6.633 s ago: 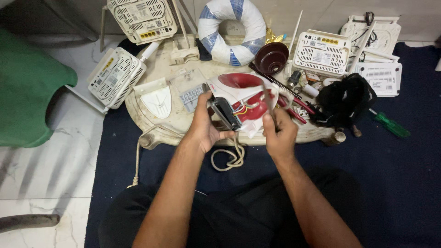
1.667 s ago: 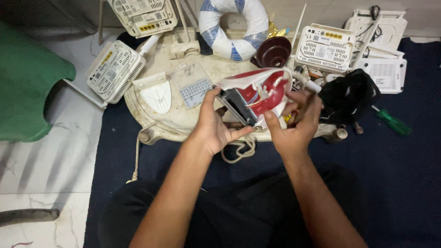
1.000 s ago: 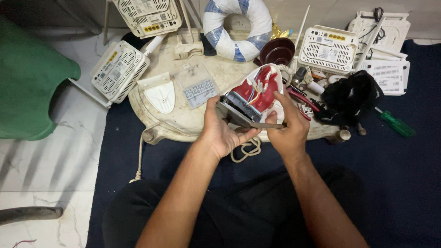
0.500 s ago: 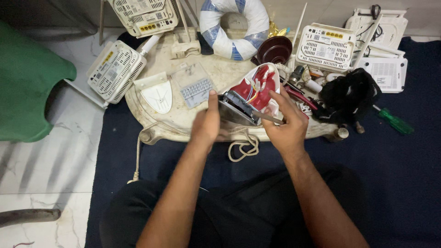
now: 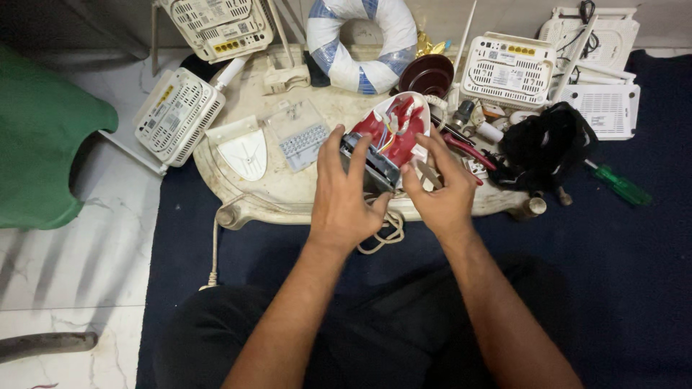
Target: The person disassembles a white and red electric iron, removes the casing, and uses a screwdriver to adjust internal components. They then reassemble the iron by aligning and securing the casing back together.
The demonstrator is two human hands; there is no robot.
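A person seated on a dark blue mat (image 5: 634,288) is gripping an opened red-and-white clothes iron (image 5: 393,133) with both hands near the front edge of a low cream table (image 5: 288,194). The left hand (image 5: 346,191) is closing its fingers over the iron's dark rear block, while the right hand (image 5: 440,191) is clasping its right side. White routers (image 5: 508,72) are crowding the table's far edge; a green-handled screwdriver (image 5: 620,186) is lying off its right end.
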